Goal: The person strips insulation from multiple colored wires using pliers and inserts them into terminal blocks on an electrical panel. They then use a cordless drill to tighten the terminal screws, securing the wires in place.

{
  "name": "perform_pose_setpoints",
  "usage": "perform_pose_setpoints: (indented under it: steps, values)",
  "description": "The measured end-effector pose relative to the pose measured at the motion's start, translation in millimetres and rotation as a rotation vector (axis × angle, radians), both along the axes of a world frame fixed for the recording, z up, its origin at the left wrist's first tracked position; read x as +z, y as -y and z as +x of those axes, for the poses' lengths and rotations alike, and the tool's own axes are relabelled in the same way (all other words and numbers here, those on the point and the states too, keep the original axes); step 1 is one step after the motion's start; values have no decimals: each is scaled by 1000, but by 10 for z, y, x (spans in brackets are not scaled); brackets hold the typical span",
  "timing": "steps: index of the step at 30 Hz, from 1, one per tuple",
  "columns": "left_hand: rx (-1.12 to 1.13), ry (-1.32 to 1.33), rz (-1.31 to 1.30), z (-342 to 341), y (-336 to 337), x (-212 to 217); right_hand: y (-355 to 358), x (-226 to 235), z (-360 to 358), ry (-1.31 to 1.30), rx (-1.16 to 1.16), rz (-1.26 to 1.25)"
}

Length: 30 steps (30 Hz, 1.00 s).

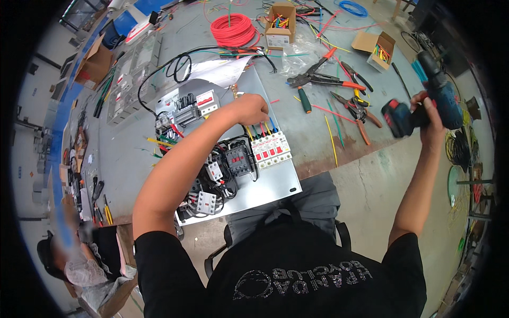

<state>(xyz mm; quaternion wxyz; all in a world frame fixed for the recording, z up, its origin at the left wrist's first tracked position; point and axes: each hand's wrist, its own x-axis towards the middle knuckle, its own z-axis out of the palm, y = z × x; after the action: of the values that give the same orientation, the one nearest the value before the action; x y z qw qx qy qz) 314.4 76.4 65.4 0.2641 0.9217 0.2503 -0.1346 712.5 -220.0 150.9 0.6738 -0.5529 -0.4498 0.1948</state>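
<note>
Pinching the coloured wires (260, 129) just above the row of white breakers (272, 150), the left hand (250, 108) rests closed on them over the grey mounting panel (275, 183). The panel's near edge overhangs the table toward the person's lap. The right hand (427, 114) is wrapped tight round the grip of a blue cordless drill (432, 98), held in open air well right of the panel, past the table's edge and above bare concrete floor. Between the two hands lie pliers and crimpers (339, 85) with orange handles. Beyond the left hand sit a red wire coil (233, 29) and two open brown cardboard boxes (281, 24) holding coloured pieces.
</note>
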Motion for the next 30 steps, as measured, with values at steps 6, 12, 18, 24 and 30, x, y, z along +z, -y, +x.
perform_pose_setpoints:
  steps: [6, 12, 18, 24, 30]
  values:
    - [6, 68, -206, 42, -135, -216, -112, -374, -1051, -38, -3, -225]
    - [97, 81, -407, 50, -207, -255, -426, -648, -1629, -135, 11, -252]
    - [151, 50, -469, 80, -227, -281, -519, -813, -2002, -157, 55, -328]
    - [85, 39, -385, 162, -223, -272, -633, -929, -2149, -165, 29, -350]
    - [48, 115, -297, 92, -198, -335, -638, -237, -1797, -10, 203, -518]
